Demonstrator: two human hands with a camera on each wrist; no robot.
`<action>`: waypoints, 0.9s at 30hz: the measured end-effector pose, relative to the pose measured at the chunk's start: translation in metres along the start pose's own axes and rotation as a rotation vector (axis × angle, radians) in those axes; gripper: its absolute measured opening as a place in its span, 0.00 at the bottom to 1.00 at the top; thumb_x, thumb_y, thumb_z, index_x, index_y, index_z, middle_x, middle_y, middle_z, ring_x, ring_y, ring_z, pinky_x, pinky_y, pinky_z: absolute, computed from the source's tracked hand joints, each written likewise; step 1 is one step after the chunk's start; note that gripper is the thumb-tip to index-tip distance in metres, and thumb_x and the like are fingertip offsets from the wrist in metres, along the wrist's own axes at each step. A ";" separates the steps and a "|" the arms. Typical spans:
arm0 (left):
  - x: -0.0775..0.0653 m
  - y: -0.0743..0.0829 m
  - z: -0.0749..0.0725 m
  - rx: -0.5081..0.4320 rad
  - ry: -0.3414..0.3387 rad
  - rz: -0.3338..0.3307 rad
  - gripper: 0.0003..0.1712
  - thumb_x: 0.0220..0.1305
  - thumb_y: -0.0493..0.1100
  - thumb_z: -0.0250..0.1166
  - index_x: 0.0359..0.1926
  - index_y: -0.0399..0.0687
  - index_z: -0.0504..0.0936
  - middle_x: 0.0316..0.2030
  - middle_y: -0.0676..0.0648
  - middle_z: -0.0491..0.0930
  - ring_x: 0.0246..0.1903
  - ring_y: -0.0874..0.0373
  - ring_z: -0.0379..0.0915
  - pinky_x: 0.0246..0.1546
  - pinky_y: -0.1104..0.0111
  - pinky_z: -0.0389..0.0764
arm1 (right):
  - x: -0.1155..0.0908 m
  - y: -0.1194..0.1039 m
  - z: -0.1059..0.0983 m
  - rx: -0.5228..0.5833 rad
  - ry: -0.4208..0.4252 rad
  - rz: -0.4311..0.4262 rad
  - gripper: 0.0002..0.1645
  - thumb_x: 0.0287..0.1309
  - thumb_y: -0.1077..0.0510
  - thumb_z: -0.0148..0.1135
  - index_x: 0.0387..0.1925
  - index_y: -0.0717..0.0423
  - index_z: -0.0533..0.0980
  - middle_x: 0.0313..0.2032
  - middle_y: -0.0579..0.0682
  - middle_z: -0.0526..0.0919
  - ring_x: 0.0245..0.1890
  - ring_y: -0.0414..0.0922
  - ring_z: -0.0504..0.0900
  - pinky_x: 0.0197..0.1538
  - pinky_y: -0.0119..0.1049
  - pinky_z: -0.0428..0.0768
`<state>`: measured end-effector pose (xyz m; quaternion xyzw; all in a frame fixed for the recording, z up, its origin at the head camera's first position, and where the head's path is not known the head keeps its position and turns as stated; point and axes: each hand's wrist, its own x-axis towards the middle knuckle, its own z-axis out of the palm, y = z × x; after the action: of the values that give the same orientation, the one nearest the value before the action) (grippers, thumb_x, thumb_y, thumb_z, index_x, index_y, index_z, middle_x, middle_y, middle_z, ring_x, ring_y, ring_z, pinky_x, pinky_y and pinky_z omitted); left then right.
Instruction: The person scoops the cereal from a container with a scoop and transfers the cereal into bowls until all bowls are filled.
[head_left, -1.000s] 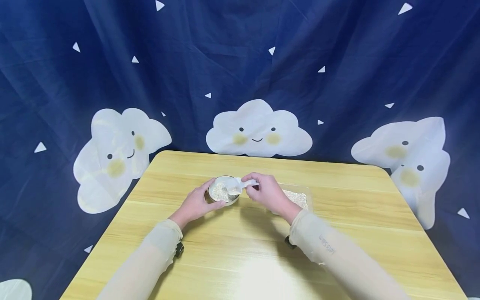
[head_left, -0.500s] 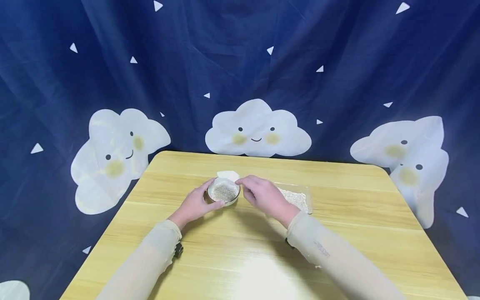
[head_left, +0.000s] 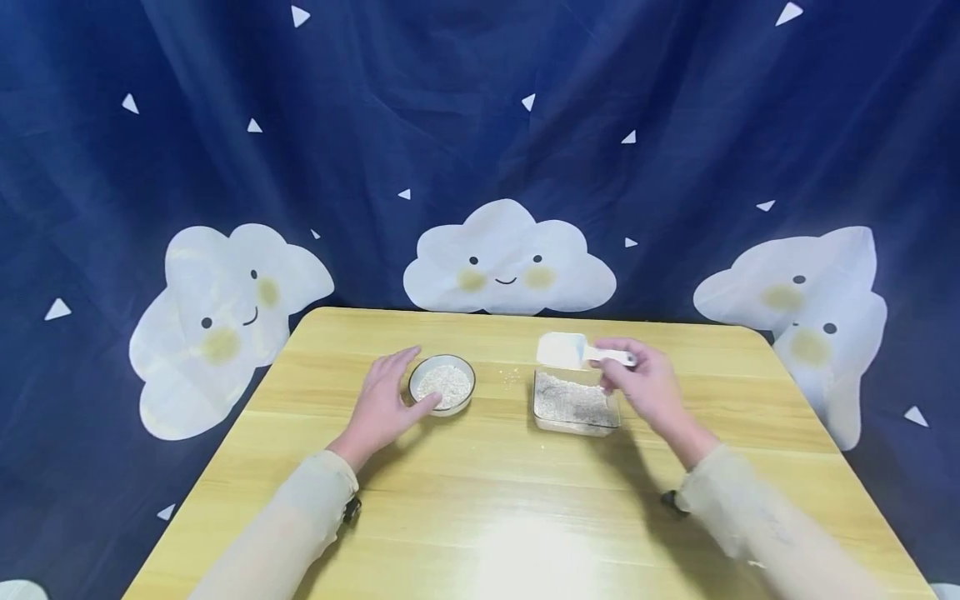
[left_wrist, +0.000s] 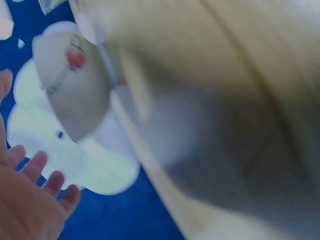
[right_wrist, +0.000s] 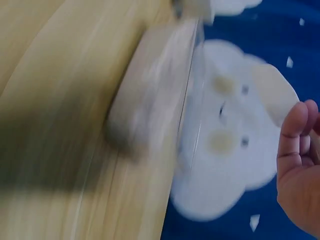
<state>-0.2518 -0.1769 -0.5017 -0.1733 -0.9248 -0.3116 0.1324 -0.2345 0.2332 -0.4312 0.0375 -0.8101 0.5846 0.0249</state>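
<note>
A small dark-rimmed bowl [head_left: 454,410] holds pale flakes [head_left: 444,383] that look like oats. Around its left side my left hand [head_left: 381,408] lies with thumb and fingers spread; in the left wrist view the fingers [left_wrist: 54,182] stand apart from the bowl [left_wrist: 75,105], whose wall bears a red motif. My right hand [head_left: 648,385] pinches the handle of a white scoop [head_left: 562,350], raised just above the far edge of a clear rectangular container [head_left: 576,429] of the same flakes. The right wrist view, blurred, has the scoop [right_wrist: 274,92] beside my fingertips.
Some spilled flakes [head_left: 512,377] dot the wooden table [head_left: 450,483] between bowl and container. Behind the table's far edge hangs a dark blue curtain [head_left: 360,125] with white clouds.
My right hand has carried the scoop from over the bowl rightward to the container, after tipping it above the bowl. My left hand has loosened from the bowl's side.
</note>
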 end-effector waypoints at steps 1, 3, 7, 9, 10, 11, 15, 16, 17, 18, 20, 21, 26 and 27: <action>0.000 0.006 -0.001 0.002 0.021 0.031 0.50 0.63 0.62 0.75 0.79 0.46 0.68 0.76 0.40 0.72 0.76 0.38 0.63 0.79 0.41 0.62 | -0.003 0.004 -0.011 -0.019 0.002 -0.003 0.24 0.69 0.63 0.62 0.64 0.66 0.78 0.38 0.46 0.94 0.29 0.40 0.87 0.37 0.33 0.90; -0.001 0.020 -0.001 0.006 0.045 0.095 0.47 0.65 0.59 0.74 0.78 0.47 0.70 0.74 0.42 0.75 0.74 0.40 0.66 0.78 0.42 0.65 | -0.007 0.010 -0.031 -0.066 -0.005 -0.016 0.22 0.70 0.64 0.62 0.62 0.69 0.78 0.37 0.44 0.94 0.28 0.38 0.87 0.35 0.33 0.90; -0.002 0.049 0.008 -0.012 0.007 0.190 0.41 0.67 0.57 0.74 0.76 0.48 0.73 0.72 0.43 0.77 0.72 0.44 0.70 0.76 0.45 0.71 | -0.016 0.015 -0.057 -0.218 -0.055 -0.035 0.19 0.69 0.66 0.59 0.59 0.69 0.80 0.40 0.52 0.93 0.29 0.40 0.86 0.34 0.35 0.90; -0.002 0.063 0.015 -0.026 -0.057 0.213 0.41 0.68 0.57 0.73 0.76 0.49 0.73 0.73 0.44 0.76 0.73 0.46 0.71 0.77 0.47 0.71 | -0.018 0.013 -0.063 -0.298 -0.081 -0.043 0.19 0.68 0.66 0.59 0.58 0.67 0.81 0.42 0.59 0.93 0.30 0.41 0.86 0.33 0.34 0.89; -0.002 0.069 0.019 -0.031 -0.098 0.219 0.41 0.69 0.57 0.73 0.77 0.49 0.72 0.74 0.45 0.75 0.74 0.47 0.70 0.78 0.49 0.71 | -0.019 0.011 -0.064 -0.334 -0.090 -0.051 0.19 0.67 0.66 0.59 0.57 0.66 0.81 0.42 0.60 0.93 0.30 0.40 0.86 0.32 0.34 0.88; -0.001 0.075 0.022 -0.036 -0.146 0.219 0.42 0.70 0.58 0.71 0.78 0.50 0.71 0.75 0.45 0.74 0.75 0.47 0.69 0.79 0.50 0.69 | -0.019 0.009 -0.065 -0.364 -0.098 -0.060 0.18 0.67 0.66 0.59 0.56 0.65 0.82 0.42 0.59 0.93 0.30 0.39 0.85 0.31 0.33 0.87; 0.004 0.091 0.041 -0.085 -0.322 0.181 0.46 0.72 0.60 0.68 0.82 0.50 0.64 0.80 0.46 0.67 0.74 0.46 0.71 0.80 0.48 0.68 | -0.016 0.001 -0.060 -0.463 -0.131 -0.116 0.16 0.66 0.66 0.61 0.53 0.64 0.83 0.38 0.56 0.92 0.30 0.38 0.85 0.26 0.31 0.81; 0.006 0.094 0.047 -0.099 -0.356 0.165 0.47 0.72 0.61 0.68 0.83 0.50 0.62 0.80 0.46 0.67 0.73 0.47 0.73 0.79 0.48 0.68 | -0.015 0.000 -0.059 -0.484 -0.141 -0.132 0.15 0.66 0.66 0.62 0.52 0.64 0.84 0.36 0.55 0.91 0.30 0.39 0.85 0.26 0.31 0.80; 0.008 0.096 0.052 -0.115 -0.385 0.148 0.48 0.72 0.61 0.68 0.83 0.50 0.61 0.81 0.46 0.66 0.71 0.47 0.75 0.78 0.48 0.70 | -0.014 -0.001 -0.057 -0.509 -0.150 -0.152 0.15 0.65 0.66 0.62 0.51 0.63 0.84 0.36 0.54 0.91 0.31 0.39 0.85 0.26 0.30 0.80; 0.011 0.097 0.058 -0.131 -0.406 0.131 0.49 0.72 0.62 0.68 0.84 0.50 0.60 0.81 0.47 0.66 0.69 0.48 0.77 0.77 0.48 0.71 | -0.014 -0.002 -0.056 -0.532 -0.157 -0.173 0.14 0.65 0.66 0.63 0.51 0.63 0.84 0.35 0.53 0.90 0.31 0.40 0.85 0.26 0.30 0.79; 0.016 0.100 0.068 -0.162 -0.434 0.095 0.51 0.71 0.64 0.68 0.85 0.51 0.58 0.80 0.47 0.68 0.64 0.49 0.80 0.75 0.50 0.74 | -0.012 -0.003 -0.053 -0.584 -0.164 -0.216 0.13 0.64 0.67 0.63 0.49 0.63 0.85 0.35 0.53 0.90 0.32 0.42 0.86 0.28 0.30 0.79; 0.018 0.101 0.072 -0.185 -0.444 0.079 0.51 0.71 0.64 0.68 0.85 0.51 0.57 0.78 0.48 0.70 0.62 0.50 0.81 0.73 0.50 0.77 | -0.012 -0.004 -0.052 -0.607 -0.166 -0.234 0.13 0.64 0.67 0.63 0.48 0.63 0.85 0.36 0.53 0.90 0.33 0.43 0.87 0.29 0.29 0.79; 0.029 0.102 0.089 -0.268 -0.464 0.029 0.53 0.71 0.62 0.69 0.86 0.50 0.55 0.64 0.50 0.81 0.50 0.58 0.82 0.57 0.65 0.85 | -0.009 -0.008 -0.049 -0.690 -0.159 -0.277 0.12 0.60 0.67 0.64 0.45 0.63 0.86 0.37 0.54 0.91 0.30 0.40 0.86 0.31 0.29 0.80; 0.031 0.102 0.091 -0.274 -0.463 0.025 0.53 0.71 0.62 0.70 0.86 0.50 0.55 0.61 0.51 0.82 0.47 0.60 0.81 0.54 0.68 0.84 | -0.008 -0.009 -0.048 -0.702 -0.162 -0.278 0.12 0.60 0.66 0.64 0.44 0.63 0.86 0.36 0.54 0.91 0.28 0.39 0.84 0.30 0.29 0.78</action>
<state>-0.2508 -0.0367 -0.5064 -0.2677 -0.8775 -0.3841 -0.1036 -0.2255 0.2761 -0.4080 0.1823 -0.9474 0.2580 0.0514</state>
